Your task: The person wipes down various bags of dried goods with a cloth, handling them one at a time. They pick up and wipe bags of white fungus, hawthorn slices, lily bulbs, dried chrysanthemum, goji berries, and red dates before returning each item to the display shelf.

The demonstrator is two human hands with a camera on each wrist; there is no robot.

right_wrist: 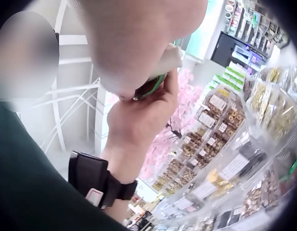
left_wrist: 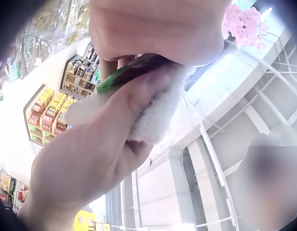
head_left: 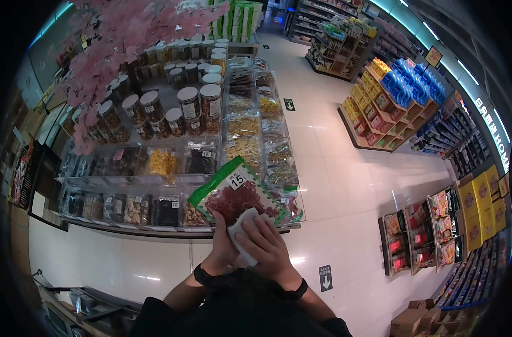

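I hold up a clear bag with a green edge, full of red dried food, with a "15" price label on it. My left hand grips its lower edge from below and behind. My right hand holds a white cloth and presses it on the bag's lower front. In the left wrist view the cloth lies under the bag's green edge on my right hand. The right wrist view shows my left hand at the bag's edge.
Just ahead stands a display stand with clear bins of snacks and lidded jars. A pink blossom tree overhangs it. White tile floor runs to the right, towards shelves, racks and cardboard boxes.
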